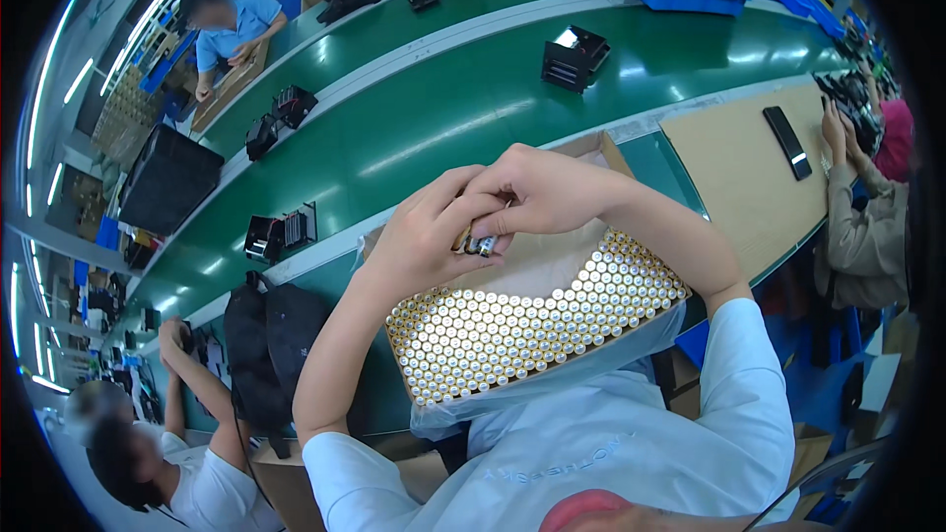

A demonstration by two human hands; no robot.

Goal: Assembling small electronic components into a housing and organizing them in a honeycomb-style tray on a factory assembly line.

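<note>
A cardboard box (522, 267) stands in front of me, its near part packed with rows of upright cylindrical batteries (512, 335). Above its far part, where bare cardboard shows, my two hands meet. My left hand (431, 230) is closed around a few loose batteries (480, 245), whose ends peek out between the fingers. Pressed against the same batteries are the thumb and fingers of my right hand (537, 189), also closed. How many they hold is hidden by the fingers. Clear plastic film (443, 419) hangs along the box's near edge.
Beyond the box runs a green conveyor belt (434, 128) carrying black devices (574, 57). A cardboard sheet with a black phone (786, 143) lies to the right. At left is a black bag (271, 330). Co-workers sit on both sides and across the belt.
</note>
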